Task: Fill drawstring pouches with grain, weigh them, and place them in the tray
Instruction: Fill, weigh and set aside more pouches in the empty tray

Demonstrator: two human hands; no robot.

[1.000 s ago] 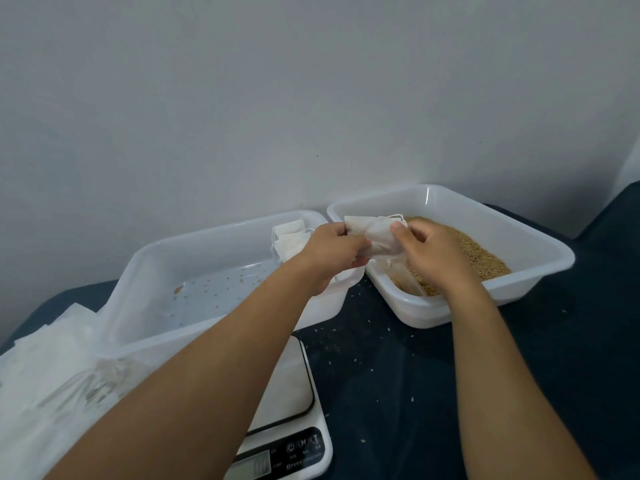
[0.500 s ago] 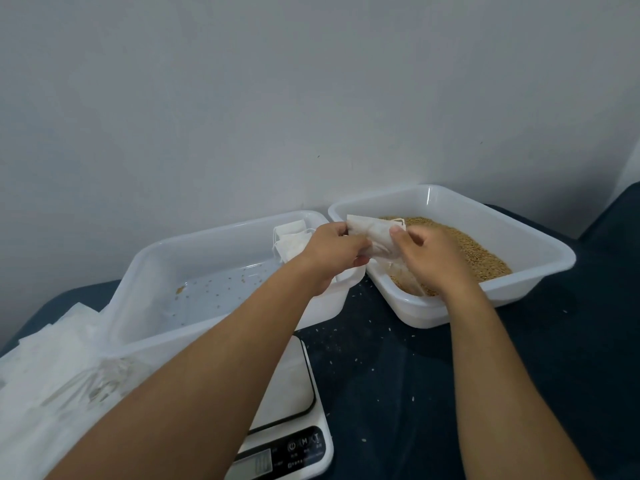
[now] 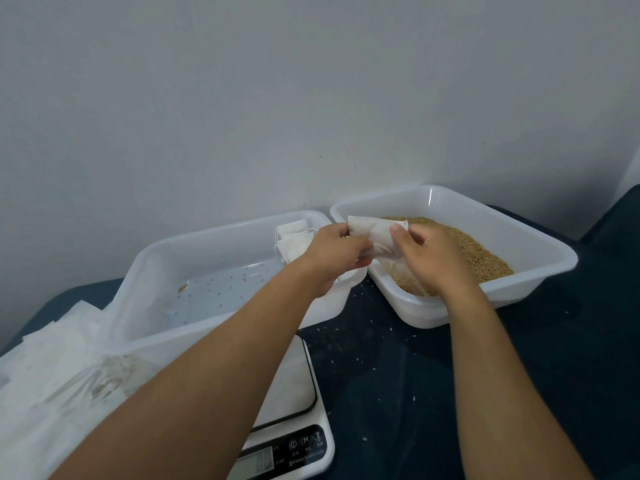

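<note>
Two curled hands, left hand (image 3: 332, 252) and right hand (image 3: 431, 258), around one pouch (image 3: 372, 235).

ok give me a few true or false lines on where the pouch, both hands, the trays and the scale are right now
1. Both the left hand and the right hand hold the pouch. True.
2. The pouch lies on the scale. False: it is held up over the near left corner of the grain tray.
3. The grain is in the right-hand tray. True.
4. The left tray is heaped with grain. False: it holds only scattered kernels and filled pouches in its far right corner.
</note>
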